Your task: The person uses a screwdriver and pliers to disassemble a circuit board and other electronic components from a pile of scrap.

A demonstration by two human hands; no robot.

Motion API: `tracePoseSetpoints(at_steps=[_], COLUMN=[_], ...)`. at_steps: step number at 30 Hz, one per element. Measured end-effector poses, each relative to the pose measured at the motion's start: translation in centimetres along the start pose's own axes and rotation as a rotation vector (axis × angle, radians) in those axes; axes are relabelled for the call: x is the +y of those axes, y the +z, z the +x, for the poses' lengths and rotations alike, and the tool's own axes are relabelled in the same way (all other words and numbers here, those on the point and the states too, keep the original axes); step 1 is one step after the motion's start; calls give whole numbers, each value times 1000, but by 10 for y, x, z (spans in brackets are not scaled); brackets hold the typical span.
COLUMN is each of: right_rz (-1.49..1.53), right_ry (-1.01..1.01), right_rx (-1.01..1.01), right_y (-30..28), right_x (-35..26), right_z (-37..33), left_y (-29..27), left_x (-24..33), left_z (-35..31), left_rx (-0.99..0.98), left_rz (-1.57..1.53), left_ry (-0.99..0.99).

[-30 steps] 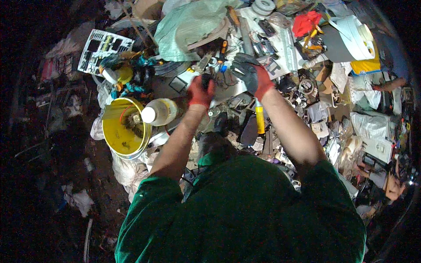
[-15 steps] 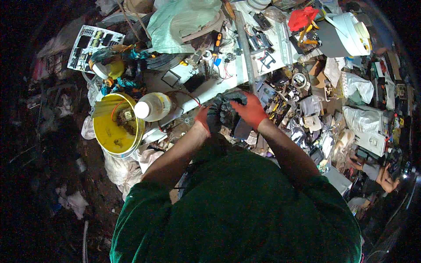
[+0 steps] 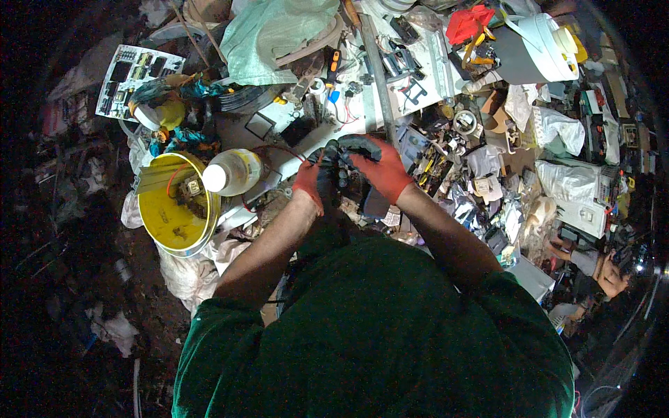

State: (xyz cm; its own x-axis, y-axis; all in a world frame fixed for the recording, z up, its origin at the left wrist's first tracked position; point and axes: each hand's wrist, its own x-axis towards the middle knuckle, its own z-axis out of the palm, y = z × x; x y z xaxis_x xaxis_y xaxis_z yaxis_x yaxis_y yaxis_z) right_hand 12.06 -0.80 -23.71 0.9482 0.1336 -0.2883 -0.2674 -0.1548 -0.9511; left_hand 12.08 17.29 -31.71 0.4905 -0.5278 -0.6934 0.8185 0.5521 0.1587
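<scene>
My left hand (image 3: 317, 180) and my right hand (image 3: 382, 168) wear red gloves with dark grey palms and fingers. They are close together at the near edge of a white board (image 3: 327, 136). The left hand's fingers are bent upward and closed. My right hand's fingers curl across toward the left hand's fingertips. Whatever they pinch is small or dark, and the gloves hide it. Left of my hands lies a clear bottle with a white cap (image 3: 233, 173). A yellow bucket (image 3: 214, 209) stands farther left, with wiring and a small part inside.
On the board lie a screwdriver with an orange-and-black handle (image 3: 333, 66), a metal bar (image 3: 378, 76) and black plastic frames. Mixed electronic scrap (image 3: 481, 188) is heaped to the right. A white bucket (image 3: 547, 49) lies at the far right. Another person's arm (image 3: 606, 275) shows at the right edge.
My hands have come closer together, the right hand's fingers now reaching over to the left's. The whole view has shifted slightly, so things appear a little farther left.
</scene>
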Motion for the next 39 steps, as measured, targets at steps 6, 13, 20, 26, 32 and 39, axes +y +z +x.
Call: tracePoseSetpoints(at_steps=[6, 13, 20, 26, 32, 39], right_rz=[-143, -107, 1040, 230, 112, 257], right_ry=[-10, -118, 534, 709, 611, 572], right_rx=[-35, -307, -271, -133, -3, -19], right_y=[-1, -6, 5, 62, 91, 60], right_x=[16, 62, 52, 54, 58, 55], right_z=[-4, -2, 32, 87, 116, 91], left_y=[-9, -51, -97, -94, -95, -139], left_x=[-10, 8, 27, 35, 34, 74], left_z=[-12, -56, -68, -66, -74, -50], left_rx=[66, 430, 660, 704, 903, 1098], left_rz=[419, 431, 453, 402, 765, 1591], left_ry=[155, 119, 367, 384, 285, 41])
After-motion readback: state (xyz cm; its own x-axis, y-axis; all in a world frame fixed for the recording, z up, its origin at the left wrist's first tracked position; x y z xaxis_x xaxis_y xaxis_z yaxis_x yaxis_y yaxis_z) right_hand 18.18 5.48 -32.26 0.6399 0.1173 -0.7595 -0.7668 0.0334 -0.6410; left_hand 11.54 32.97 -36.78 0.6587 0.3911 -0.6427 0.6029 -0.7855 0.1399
